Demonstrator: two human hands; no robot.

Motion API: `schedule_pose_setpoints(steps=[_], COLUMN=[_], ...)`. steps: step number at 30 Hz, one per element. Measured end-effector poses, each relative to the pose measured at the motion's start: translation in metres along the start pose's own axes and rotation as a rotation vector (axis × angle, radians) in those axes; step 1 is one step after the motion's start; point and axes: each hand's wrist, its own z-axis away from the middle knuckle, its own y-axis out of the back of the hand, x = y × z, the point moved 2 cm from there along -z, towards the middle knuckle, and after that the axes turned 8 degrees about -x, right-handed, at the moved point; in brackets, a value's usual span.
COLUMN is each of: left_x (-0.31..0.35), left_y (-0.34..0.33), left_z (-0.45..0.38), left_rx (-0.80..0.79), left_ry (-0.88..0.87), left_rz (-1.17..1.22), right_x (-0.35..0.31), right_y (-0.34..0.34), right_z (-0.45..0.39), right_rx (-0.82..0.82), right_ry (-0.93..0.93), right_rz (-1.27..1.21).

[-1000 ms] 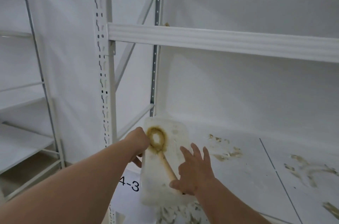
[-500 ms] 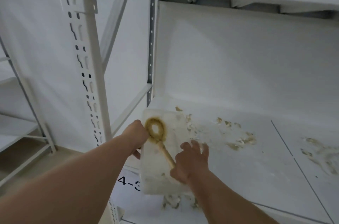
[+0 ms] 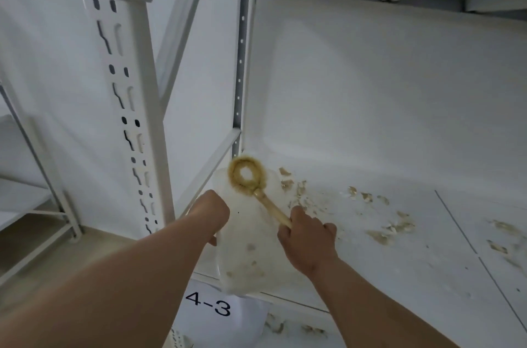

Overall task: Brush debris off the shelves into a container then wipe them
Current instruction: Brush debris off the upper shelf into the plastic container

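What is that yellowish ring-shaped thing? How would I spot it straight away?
Start at the white shelf, strewn with tan debris. At its left end the left hand holds a translucent container. The brush reaches over it, its handle in the right hand: the only loop-shaped, bristled object here.

Two bare hands are counted: a left hand and a right hand. One translucent white plastic container is recorded, and one wooden-handled brush with a ring-shaped bristle head. One printed "4-3" label is noted. Scattered tan debris flakes are too many to be counted.
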Motion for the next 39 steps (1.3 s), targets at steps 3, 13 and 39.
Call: schedule_pose_setpoints(steps=[3, 13, 39], left_x=[0.0, 0.034, 0.175], left_y=[-0.008, 0.007, 0.134], left_z=[-0.001, 0.034, 0.334], left_rx=[-0.057, -0.047, 0.941], left_ry=[0.034, -0.125, -0.553], left_rz=[-0.063, -0.443, -0.198], right_x=[0.002, -0.005, -0.074], right_y=[0.001, 0.04, 0.319], right_z=[-0.005, 0.003, 0.198], right_rx=[-0.047, -0.102, 0.173], right_ry=[0.022, 0.016, 0.496], right_rz=[-0.041, -0.029, -0.173])
